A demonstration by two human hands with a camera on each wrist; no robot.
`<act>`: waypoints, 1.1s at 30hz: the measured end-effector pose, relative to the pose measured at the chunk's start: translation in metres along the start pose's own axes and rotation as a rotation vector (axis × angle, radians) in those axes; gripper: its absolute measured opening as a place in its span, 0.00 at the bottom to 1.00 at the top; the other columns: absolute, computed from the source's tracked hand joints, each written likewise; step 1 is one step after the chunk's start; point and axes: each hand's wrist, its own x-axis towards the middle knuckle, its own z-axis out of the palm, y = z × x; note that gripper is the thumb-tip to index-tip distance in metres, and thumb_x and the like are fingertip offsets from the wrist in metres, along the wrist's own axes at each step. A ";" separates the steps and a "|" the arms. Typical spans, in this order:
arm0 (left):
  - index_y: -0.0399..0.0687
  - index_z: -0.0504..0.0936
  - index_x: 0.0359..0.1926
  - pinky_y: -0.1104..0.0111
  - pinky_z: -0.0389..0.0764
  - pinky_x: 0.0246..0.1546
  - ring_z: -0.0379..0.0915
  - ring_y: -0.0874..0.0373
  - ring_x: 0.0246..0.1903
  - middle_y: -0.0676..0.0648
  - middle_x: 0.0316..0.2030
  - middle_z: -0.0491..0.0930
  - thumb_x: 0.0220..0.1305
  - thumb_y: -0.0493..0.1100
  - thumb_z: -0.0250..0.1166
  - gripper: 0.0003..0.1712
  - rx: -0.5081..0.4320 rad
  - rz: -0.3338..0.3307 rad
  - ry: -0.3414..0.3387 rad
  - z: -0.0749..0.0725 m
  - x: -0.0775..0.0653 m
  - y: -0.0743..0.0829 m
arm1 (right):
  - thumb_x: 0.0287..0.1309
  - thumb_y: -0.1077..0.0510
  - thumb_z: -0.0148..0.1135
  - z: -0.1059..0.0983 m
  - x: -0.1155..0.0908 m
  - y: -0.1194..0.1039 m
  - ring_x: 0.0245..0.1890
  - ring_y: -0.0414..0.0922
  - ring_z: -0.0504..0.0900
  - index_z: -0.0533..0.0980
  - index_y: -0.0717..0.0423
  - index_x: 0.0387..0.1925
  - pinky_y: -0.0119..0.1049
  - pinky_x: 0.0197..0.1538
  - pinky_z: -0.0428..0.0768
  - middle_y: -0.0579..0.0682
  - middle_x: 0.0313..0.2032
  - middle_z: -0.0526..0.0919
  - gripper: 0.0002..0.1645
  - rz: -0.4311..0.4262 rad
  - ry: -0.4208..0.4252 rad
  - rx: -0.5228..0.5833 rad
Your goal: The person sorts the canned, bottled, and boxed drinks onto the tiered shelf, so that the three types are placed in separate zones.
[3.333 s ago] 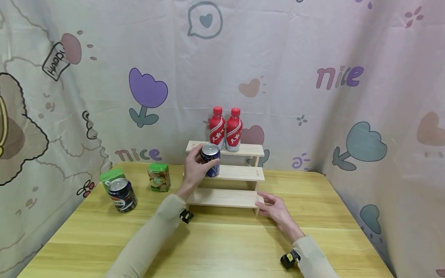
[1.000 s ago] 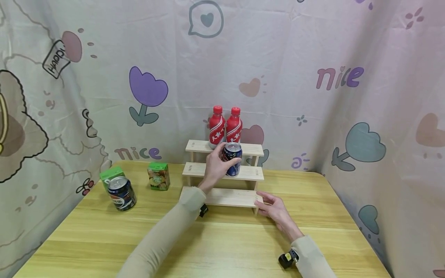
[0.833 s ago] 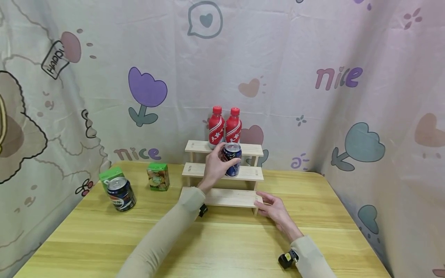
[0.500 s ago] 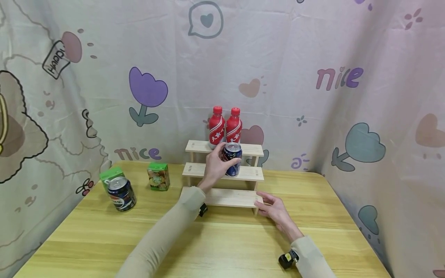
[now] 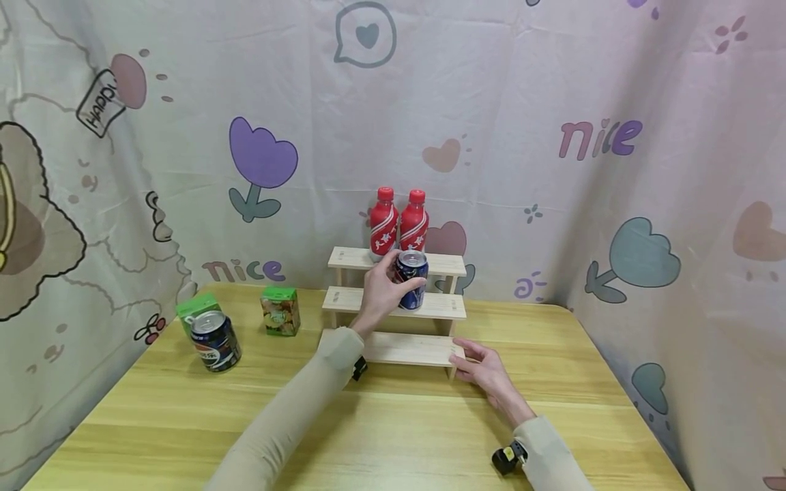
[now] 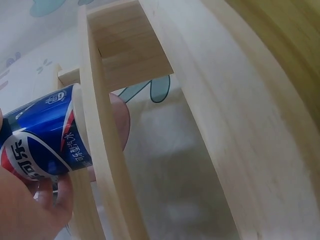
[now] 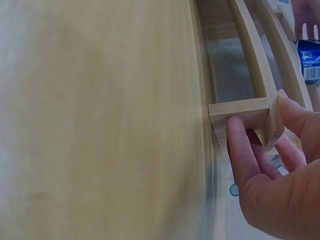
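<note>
My left hand (image 5: 381,293) curls its fingers and thumb round a dark blue soda can (image 5: 413,281). The can is upright at the middle tier of a three-step wooden display rack (image 5: 393,348), right of its centre, and its base looks set on the board. The left wrist view shows the blue can (image 6: 47,132) with white lettering close against the shelf edge. At the rack's lower right end, my right hand (image 5: 488,372) holds the bottom tier. In the right wrist view its thumb lies on the board and its fingers (image 7: 240,147) touch the side leg.
Two red bottles (image 5: 383,225) stand on the top tier behind the can. On the left of the wooden table (image 5: 430,429) are a second soda can (image 5: 215,341), a green box (image 5: 196,307) behind it, and another green-topped box (image 5: 280,314). A patterned curtain (image 5: 491,88) surrounds the table.
Since the oldest frame, my left hand has carried the can to the right along the middle tier. Over the last second both hands have stayed nearly still.
</note>
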 end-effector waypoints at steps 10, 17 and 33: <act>0.55 0.76 0.58 0.63 0.80 0.39 0.75 0.55 0.43 0.47 0.48 0.79 0.47 0.55 0.79 0.37 0.023 0.025 0.012 0.001 0.001 -0.001 | 0.57 0.63 0.69 0.000 0.001 0.000 0.41 0.43 0.83 0.73 0.59 0.63 0.38 0.44 0.85 0.61 0.54 0.76 0.31 -0.007 0.000 0.017; 0.53 0.72 0.63 0.57 0.80 0.46 0.75 0.52 0.48 0.45 0.53 0.77 0.46 0.55 0.80 0.43 0.013 -0.009 0.007 0.001 -0.002 -0.006 | 0.57 0.63 0.69 0.000 0.000 -0.001 0.41 0.43 0.83 0.73 0.59 0.63 0.39 0.45 0.85 0.62 0.54 0.77 0.31 -0.007 0.000 0.012; 0.42 0.74 0.60 0.60 0.82 0.45 0.80 0.51 0.44 0.43 0.46 0.83 0.49 0.54 0.77 0.40 -0.115 -0.065 0.058 -0.026 -0.013 -0.006 | 0.58 0.63 0.68 0.001 -0.002 -0.001 0.40 0.43 0.84 0.73 0.58 0.63 0.39 0.45 0.85 0.61 0.53 0.76 0.31 -0.004 0.006 0.008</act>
